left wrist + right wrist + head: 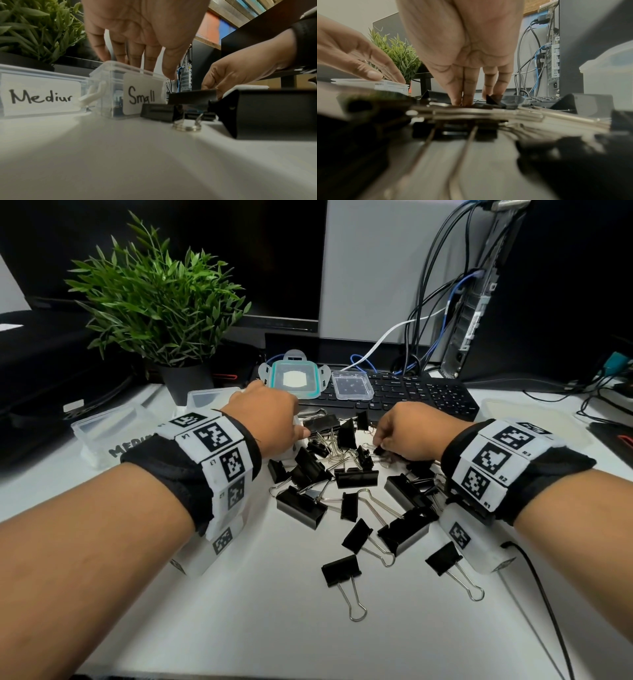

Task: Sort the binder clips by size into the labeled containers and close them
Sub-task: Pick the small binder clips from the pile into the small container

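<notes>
On the far left of the white desk stands a clear tub labelled "Medium", in front of a potted plant. Just right of it sits the smaller clear container labelled "Small", open at the top. The left hand hovers over it, fingers held straight and close together, pointing down at its rim. Right of that a heap of black binder clips, of several sizes, spreads across the middle of the desk. The right hand reaches into the far side of the heap, its fingertips pressed together and pinching a small black clip. Beyond the heap two container lids lie on a keyboard.
</notes>
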A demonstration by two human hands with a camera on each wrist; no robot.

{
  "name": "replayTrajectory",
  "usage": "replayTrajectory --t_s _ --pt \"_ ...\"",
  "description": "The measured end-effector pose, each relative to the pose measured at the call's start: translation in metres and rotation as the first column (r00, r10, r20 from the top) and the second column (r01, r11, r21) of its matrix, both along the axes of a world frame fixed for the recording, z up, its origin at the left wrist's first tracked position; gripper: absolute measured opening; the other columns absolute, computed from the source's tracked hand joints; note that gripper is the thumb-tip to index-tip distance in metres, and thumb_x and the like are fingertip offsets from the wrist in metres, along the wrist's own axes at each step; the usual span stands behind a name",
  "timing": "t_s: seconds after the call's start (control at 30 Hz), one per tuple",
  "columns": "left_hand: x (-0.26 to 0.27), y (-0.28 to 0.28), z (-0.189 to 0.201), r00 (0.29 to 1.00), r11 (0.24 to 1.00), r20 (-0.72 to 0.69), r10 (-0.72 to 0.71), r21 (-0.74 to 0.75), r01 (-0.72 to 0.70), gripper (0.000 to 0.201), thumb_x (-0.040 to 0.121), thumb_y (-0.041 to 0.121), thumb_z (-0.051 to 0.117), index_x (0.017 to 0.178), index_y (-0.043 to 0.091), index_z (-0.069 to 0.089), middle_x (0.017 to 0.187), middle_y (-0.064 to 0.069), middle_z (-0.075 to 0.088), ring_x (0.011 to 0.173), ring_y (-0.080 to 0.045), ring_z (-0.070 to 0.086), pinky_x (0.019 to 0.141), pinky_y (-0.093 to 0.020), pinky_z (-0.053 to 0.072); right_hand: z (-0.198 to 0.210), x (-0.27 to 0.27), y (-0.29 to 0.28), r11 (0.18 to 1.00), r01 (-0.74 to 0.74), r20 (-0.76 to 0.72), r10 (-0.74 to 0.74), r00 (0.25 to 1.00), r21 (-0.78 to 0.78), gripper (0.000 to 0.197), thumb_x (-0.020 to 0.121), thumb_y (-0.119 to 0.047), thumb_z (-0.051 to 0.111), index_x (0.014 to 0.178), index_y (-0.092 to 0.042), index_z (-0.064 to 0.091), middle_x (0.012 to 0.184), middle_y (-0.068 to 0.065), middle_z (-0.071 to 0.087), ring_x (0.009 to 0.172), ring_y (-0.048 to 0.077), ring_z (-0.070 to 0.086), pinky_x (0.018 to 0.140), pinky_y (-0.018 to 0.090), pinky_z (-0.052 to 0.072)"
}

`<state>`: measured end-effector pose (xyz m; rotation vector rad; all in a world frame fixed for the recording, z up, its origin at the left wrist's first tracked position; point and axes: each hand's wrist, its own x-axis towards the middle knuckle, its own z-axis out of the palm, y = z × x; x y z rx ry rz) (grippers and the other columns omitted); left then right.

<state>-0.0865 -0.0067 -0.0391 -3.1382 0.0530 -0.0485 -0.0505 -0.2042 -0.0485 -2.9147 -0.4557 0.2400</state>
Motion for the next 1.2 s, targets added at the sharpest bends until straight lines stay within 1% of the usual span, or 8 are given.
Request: replayTrajectory --t_s 0.13,0.27,0.37,0.67,0.87,0.97,1.1,1.2 --pt "0.001 0.001 0.0 1.0 1.0 0.001 -0.001 -0.013 0.001 0.045 0.091 0.05 0.049 0.126 0.022 0.054 0.113 -0.005 0.061 0.124 -0.023 0.034 0.098 -0.041 0.039 -0.004 0.005 0.0 0.999 0.031 0.045 -0.029 0.999 -0.041 0.022 0.091 -0.022 0.059 0.101 -0.006 0.07 0.099 0.011 0.069 0.093 0.025 0.064 0.081 0.032 0.052" --pt "0.001 0.001 -0.001 1.0 1.0 0.015 -0.008 -0.015 0.009 0.037 0.098 0.042 0.04 0.123 0.021 0.056 0.114 -0.005 0.061 0.122 -0.024 0.035 0.096 -0.041 0.039 -0.005 0.006 -0.001 0.993 0.052 0.023 -0.05 0.998 -0.106 0.032 0.089 -0.032 0.063 0.097 -0.003 0.07 0.094 0.012 0.07 0.089 0.025 0.066 0.077 0.03 0.053" --pt "0.002 0.002 -0.002 1.0 1.0 0.02 -0.013 -0.018 0.013 0.032 0.1 0.035 0.038 0.122 0.021 0.057 0.115 -0.004 0.06 0.12 -0.024 0.036 0.095 -0.039 0.039 -0.007 0.004 0.0 0.993 0.025 0.016 -0.023 1.0 -0.12 0.03 0.089 -0.03 0.063 0.099 -0.002 0.071 0.095 0.011 0.071 0.089 0.024 0.067 0.081 0.031 0.054" --pt "0.004 0.003 -0.005 0.999 1.0 0.034 -0.027 -0.013 0.028 0.031 0.098 0.036 0.043 0.122 0.023 0.056 0.119 -0.002 0.059 0.12 -0.024 0.037 0.096 -0.038 0.04 -0.006 0.002 0.002 0.992 0.024 0.045 -0.018 0.999 -0.126 0.025 0.087 -0.021 0.064 0.103 -0.003 0.067 0.103 0.013 0.068 0.095 0.028 0.064 0.078 0.032 0.052" --pt "0.006 0.004 -0.007 0.999 0.998 0.032 -0.044 -0.038 0.045 0.032 0.098 0.034 0.042 0.126 0.025 0.054 0.12 -0.004 0.059 0.123 -0.024 0.037 0.097 -0.039 0.042 -0.004 0.003 0.001 0.999 0.034 0.083 -0.034 0.996 0.003 0.012 0.087 -0.015 0.06 0.09 -0.005 0.066 0.092 0.01 0.068 0.087 0.025 0.063 0.072 0.03 0.05" --pt "0.006 0.005 -0.008 0.996 0.993 0.048 -0.069 -0.098 0.074 0.032 0.096 0.035 0.046 0.127 0.028 0.054 0.121 -0.007 0.057 0.125 -0.023 0.039 0.099 -0.038 0.042 -0.003 0.002 0.002 0.993 -0.062 0.151 0.045 0.987 0.104 0.007 0.085 -0.012 0.06 0.082 -0.008 0.065 0.082 0.005 0.067 0.077 0.019 0.059 0.069 0.025 0.047" --pt "0.001 0.0 -0.004 0.976 0.967 0.113 -0.185 -0.154 0.201 0.03 0.093 0.033 0.054 0.122 0.029 0.06 0.108 -0.003 0.058 0.12 -0.018 0.04 0.093 -0.031 0.039 -0.001 -0.004 0.008 0.927 -0.203 0.147 0.164 0.975 0.315 0.007 0.083 -0.01 0.066 0.078 -0.015 0.066 0.071 -0.007 0.065 0.062 0.003 0.056 0.058 0.005 0.042" --pt "-0.004 -0.003 0.0 0.955 0.943 0.142 -0.262 -0.173 0.284 0.025 0.091 0.031 0.059 0.116 0.027 0.064 0.102 0.003 0.062 0.108 -0.012 0.044 0.09 -0.026 0.038 -0.001 -0.006 0.011 0.887 -0.226 0.136 0.186 0.973 0.403 0.009 0.082 -0.01 0.071 0.077 -0.017 0.067 0.07 -0.009 0.066 0.059 -0.001 0.057 0.059 0.007 0.046"
